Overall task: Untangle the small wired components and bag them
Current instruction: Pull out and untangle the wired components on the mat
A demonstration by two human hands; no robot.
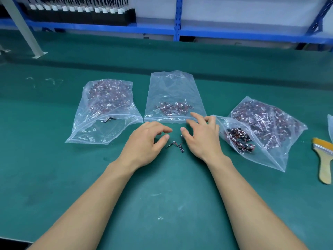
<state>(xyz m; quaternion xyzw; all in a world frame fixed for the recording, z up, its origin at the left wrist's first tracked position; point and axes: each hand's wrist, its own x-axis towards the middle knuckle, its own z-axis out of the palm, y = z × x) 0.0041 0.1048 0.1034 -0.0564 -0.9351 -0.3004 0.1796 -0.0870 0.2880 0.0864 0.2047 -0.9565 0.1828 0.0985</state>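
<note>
Dead centre, low over the green surface [171, 195]: left grip [147, 143] and right grip [200, 136], palms down, bare forearms in from 7 and 5 o'clock. Left grip loosely curled, thumb and forefinger parted, nothing in it. Right grip more splayed, fingers bent and spread, nothing visibly held. Its fingertips [195, 116] at or just over the near edge of the middle bag [173, 83]; no telling whether touching.

Between the two grips, flat on the surface: two loose wired components [173, 146], small black bodies with thin leads and white plugs. Just beside each other, crossed or merely touching not clear.

At 12 o'clock from the grips, the middle bag: clear plastic, zip edge nearest, a thin scatter of components [173, 107] low inside. At 10 o'clock, the left bag [100, 130], mouth toward the wearer, packed at its far end with a dense heap, one or two strays near the zip line. At 3 o'clock, the right bag [270, 152], likewise heaped at the far end, with a smaller dark tangle [239, 139] near its open mouth, just beside the right grip.

Further out at 3 o'clock, a yellow brush [324, 165] flat on the surface. Along 12 o'clock, beyond the surface, blue shelving [177, 18]. At 11 o'clock, a row of black, white-capped parts [81, 9].
</note>
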